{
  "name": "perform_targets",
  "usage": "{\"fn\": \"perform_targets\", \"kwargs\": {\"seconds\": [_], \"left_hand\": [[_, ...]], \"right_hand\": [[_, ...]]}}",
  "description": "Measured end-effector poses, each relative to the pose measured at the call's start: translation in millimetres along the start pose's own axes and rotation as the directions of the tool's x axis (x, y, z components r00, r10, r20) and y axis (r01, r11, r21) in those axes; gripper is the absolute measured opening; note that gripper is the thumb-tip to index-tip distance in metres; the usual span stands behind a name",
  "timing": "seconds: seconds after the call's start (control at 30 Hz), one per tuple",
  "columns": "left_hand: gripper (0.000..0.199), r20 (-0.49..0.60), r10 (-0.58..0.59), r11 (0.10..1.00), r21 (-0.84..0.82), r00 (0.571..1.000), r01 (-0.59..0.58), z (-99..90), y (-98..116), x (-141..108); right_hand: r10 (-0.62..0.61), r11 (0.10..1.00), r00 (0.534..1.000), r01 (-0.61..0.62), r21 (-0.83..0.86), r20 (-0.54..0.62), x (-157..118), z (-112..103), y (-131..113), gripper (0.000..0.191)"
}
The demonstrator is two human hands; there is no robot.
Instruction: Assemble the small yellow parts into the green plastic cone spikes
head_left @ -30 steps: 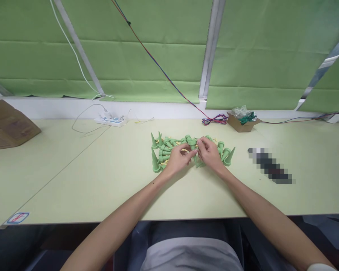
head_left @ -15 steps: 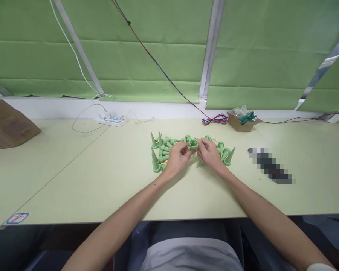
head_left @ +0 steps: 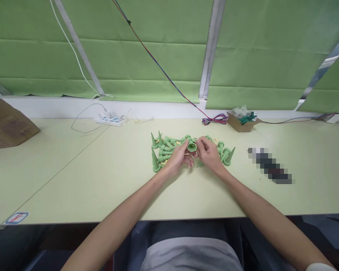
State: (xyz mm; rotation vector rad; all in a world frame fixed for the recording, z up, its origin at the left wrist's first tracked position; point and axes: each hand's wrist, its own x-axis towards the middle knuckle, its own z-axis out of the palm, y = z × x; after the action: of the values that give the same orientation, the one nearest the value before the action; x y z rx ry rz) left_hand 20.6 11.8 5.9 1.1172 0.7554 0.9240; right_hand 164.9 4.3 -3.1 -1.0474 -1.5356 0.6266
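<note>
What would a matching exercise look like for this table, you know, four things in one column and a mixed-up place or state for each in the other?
Things
1. Green plastic piece with a round open end
2. White rectangular power strip
3. Small brown cardboard box
4. Thin red-and-blue cable

Places or states
A. Bundled in loops
B. Between left hand and right hand
C. Holding crumpled clear plastic
D. At the back, left of both hands

Pairs: 1-B, 2-D, 3-C, 4-A

Green cone piece [head_left: 191,146] tipped over, open end now toward wearer; left grip's [head_left: 178,158] lower fingers loosened, spread beneath.
</note>
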Motion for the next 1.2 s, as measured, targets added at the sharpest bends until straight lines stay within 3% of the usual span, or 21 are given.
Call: {"fn": "perform_targets", "kwargs": {"seconds": [0.27, 0.47, 0.8, 0.87, 0.97, 1.03, 1.2], "left_hand": [[0.044, 0.04, 0.044, 0.998, 0.033, 0.998, -0.046, -4.0, -3, 0], [0.042, 0.049, 0.156, 0.957, 0.239, 0.987, -0.163, -2.7, -3, -3], [0.028, 0.086, 0.386, 0.747, 0.554, 0.918, -0.366, -2.8, -4, -7], [0.023, 0.089, 0.481, 0.628, 0.659, 0.872, -0.413, -6.5, -7, -5], [0.018, 0.196, 0.573, 0.398, 0.782, 0.795, -0.48, -13.1, -11, -2], [0.019, 0.234, 0.581, 0.325, 0.811, 0.779, -0.486, -15.7, -12, -1], [0.021, 0.177, 0.565, 0.364, 0.823, 0.806, -0.436, -13.1, -13, -2]], "right_hand": [[0.024, 1.0, 0.999, -0.024, -0.005, 0.043, 1, -1, 0, 0.034], [0.048, 0.999, 0.999, -0.048, -0.002, 0.016, 3, -3, -1, 0.037], [0.054, 0.998, 0.998, -0.054, -0.023, 0.012, 7, -4, 7, 0.037], [0.058, 0.997, 0.998, -0.057, -0.042, 0.017, 8, -5, 10, 0.036], [0.077, 0.994, 0.996, -0.074, -0.083, 0.038, 9, -5, 14, 0.035], [0.092, 0.99, 0.995, -0.086, -0.113, 0.047, 9, -5, 16, 0.035], [0.101, 0.987, 0.995, -0.102, -0.128, -0.011, 9, -3, 16, 0.034]]}}
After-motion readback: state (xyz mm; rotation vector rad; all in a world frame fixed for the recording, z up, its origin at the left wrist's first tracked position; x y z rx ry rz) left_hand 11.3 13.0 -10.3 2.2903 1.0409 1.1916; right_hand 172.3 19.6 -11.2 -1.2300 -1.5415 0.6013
